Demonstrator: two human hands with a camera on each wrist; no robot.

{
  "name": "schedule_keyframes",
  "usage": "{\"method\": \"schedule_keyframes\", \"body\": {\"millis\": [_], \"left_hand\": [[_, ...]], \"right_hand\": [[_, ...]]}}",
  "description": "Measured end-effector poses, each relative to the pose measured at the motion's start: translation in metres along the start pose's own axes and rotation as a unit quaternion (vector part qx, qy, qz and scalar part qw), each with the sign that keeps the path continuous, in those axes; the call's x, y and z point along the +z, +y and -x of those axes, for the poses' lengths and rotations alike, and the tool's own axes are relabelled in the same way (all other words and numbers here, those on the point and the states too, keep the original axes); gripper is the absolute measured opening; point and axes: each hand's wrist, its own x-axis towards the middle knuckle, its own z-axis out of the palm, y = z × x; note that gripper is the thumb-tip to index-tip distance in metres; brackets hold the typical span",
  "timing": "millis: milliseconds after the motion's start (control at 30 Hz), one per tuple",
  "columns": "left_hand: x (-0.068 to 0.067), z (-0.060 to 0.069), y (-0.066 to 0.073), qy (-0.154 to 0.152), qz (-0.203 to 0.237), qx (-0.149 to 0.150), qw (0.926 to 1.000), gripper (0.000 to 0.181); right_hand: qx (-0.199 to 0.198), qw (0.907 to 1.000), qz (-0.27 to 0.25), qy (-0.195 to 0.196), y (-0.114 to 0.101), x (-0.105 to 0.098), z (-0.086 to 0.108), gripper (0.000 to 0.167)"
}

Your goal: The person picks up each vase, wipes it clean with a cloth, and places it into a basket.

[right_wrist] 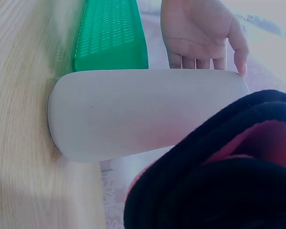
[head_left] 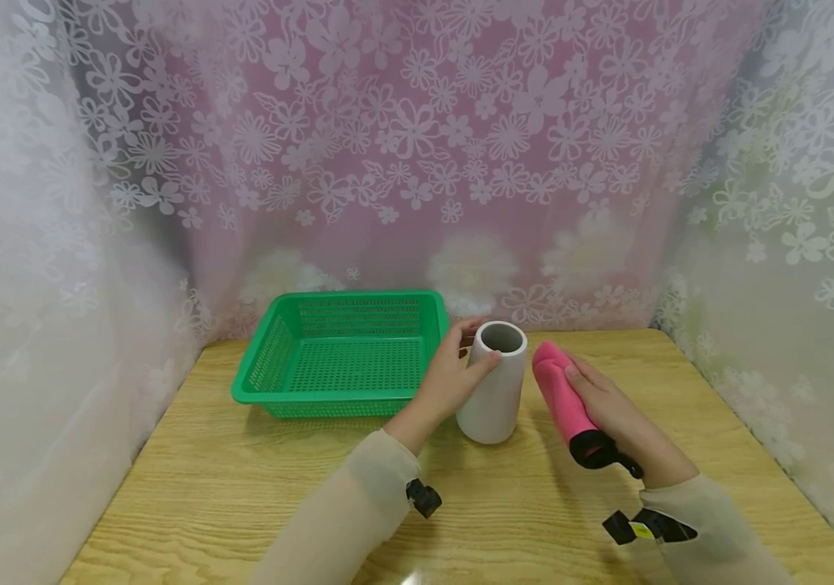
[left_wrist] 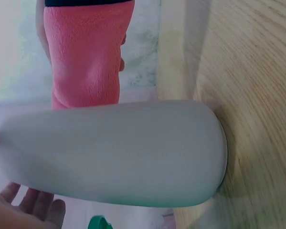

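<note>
A white, tapered vase (head_left: 493, 402) stands upright on the table, its round mouth facing up. My left hand (head_left: 447, 383) holds it near the top, the thumb at the front by the rim and the fingers on the far left side. To the right of the vase, my right hand (head_left: 612, 413) grips a rolled pink cloth (head_left: 561, 396) with black edging and a black loop at its lower end. In the left wrist view the fleecy cloth (left_wrist: 88, 52) appears behind the vase (left_wrist: 114, 152). The black edging (right_wrist: 181, 162) covers part of the vase in the right wrist view.
A green plastic basket (head_left: 343, 397) with perforated walls sits at the back left, close to my left hand. The wood-grain table (head_left: 226, 496) ends at flowered curtains (head_left: 417, 162) behind and on both sides. Small black devices are strapped on both wrists.
</note>
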Motion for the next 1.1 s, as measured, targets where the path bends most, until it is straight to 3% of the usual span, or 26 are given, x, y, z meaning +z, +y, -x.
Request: {"method": "schedule_keyframes", "body": {"millis": [200,367,700,1000,1100], "left_hand": [[0.007,0.005,0.009,0.041,-0.080,-0.019,0.9958,0.067],[0.009,0.004,0.009,0.045,-0.072,-0.019,0.9962,0.066],[0.003,-0.009,-0.004,-0.038,-0.001,0.003,0.9993,0.064],[-0.007,-0.013,-0.007,-0.089,0.060,-0.029,0.9938,0.055],[-0.009,-0.014,-0.008,-0.102,0.077,-0.026,0.9914,0.054]], "right_hand": [[-0.009,0.9999,-0.006,0.001,-0.003,-0.001,0.001,0.065],[-0.019,0.9998,-0.004,0.005,-0.005,-0.001,0.004,0.065],[-0.027,0.9994,0.004,0.020,-0.008,-0.003,0.008,0.065],[-0.035,0.9988,0.010,0.031,-0.012,-0.005,0.013,0.065],[-0.037,0.9988,0.008,0.032,-0.013,-0.005,0.013,0.064]]}}
